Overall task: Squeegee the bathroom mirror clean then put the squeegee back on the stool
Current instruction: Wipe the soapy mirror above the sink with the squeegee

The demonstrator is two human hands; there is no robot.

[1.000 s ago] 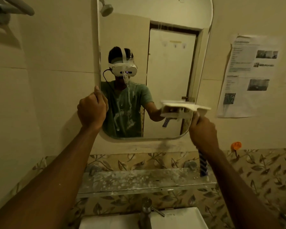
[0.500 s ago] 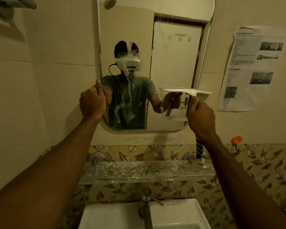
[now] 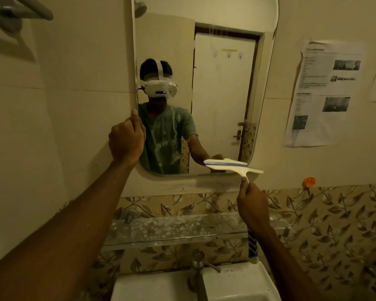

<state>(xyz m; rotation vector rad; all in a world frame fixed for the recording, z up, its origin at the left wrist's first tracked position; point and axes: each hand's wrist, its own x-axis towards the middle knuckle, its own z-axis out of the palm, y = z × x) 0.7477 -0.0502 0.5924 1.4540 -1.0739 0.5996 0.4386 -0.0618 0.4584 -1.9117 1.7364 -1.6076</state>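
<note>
The rounded wall mirror [image 3: 221, 88] hangs ahead, with white foam streaks running down its lower left part. My left hand [image 3: 126, 142] grips the mirror's left edge, thumb up along the rim. My right hand [image 3: 251, 203] holds the handle of a white squeegee [image 3: 232, 167] with a blue-striped grip; its blade lies level at the mirror's bottom right corner, tilted off the glass. The stool is out of view.
A speckled glass shelf [image 3: 172, 231] runs below the mirror, above a white sink [image 3: 237, 285] with a metal tap [image 3: 197, 270]. Printed sheets [image 3: 326, 92] are taped to the right wall. An orange hook [image 3: 309, 182] sits right of the mirror. A towel bar [image 3: 20, 9] is top left.
My right hand has drawn the squeegee down the right part of the mirror to its bottom corner. The left hand stays on the mirror's edge.
</note>
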